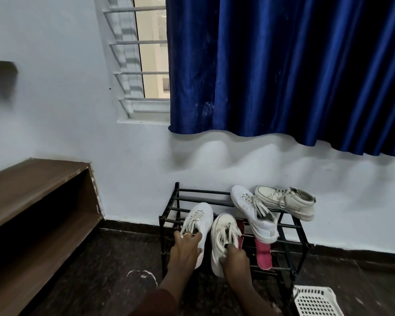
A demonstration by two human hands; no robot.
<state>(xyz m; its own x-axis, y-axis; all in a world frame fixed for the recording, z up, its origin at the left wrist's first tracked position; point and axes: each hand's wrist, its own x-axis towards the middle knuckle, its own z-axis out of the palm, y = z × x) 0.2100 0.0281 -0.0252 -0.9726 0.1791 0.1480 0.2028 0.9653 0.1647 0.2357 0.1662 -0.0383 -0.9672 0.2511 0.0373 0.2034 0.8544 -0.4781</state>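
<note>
One blue curtain (283,65) hangs above. One wooden shelf (37,201) stands at left. One black shoe rack (290,238) stands against the wall.

White sneakers: four. Two are on the top tier at right, the near sneaker (253,213) overlapping the far sneaker (285,201). Two are at front left, heels overhanging.

- The left sneaker (197,222) has the left hand (187,247) at its heel, grip curled over it.
- The right sneaker (221,231) has the right hand (235,258) at its collar, grip closed round it.

One white basket (315,302) sits on the floor. One pink slipper (263,254) lies on a lower tier.

Around the blue curtain (283,65)
Barred window (144,65) just left of it; wooden shelf (32,179) lower left; white basket (315,302) far below.
</note>
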